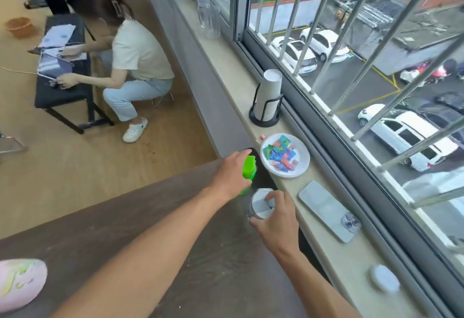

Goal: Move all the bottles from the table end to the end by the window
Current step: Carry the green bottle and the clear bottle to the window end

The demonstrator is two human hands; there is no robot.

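A bright green bottle [249,170] stands at the table's [125,230] far corner beside the window sill, and my left hand [232,174] is wrapped around its side. Just nearer to me stands a clear bottle with a white lid [259,204], seen from above. My right hand [275,220] grips it by the top, fingers over the lid. Both bottles rest close together at the window end of the dark wooden table. A black round thing [251,151] shows behind the green bottle, mostly hidden.
The sill [326,247] holds a plate of coloured wrapped sweets [285,156], a phone [329,211], a white round case [384,278], a cup holder [267,99] and a water bottle [206,4]. A person crouches at a low bench [62,92] left. A pink object [20,282] lies on the table's left.
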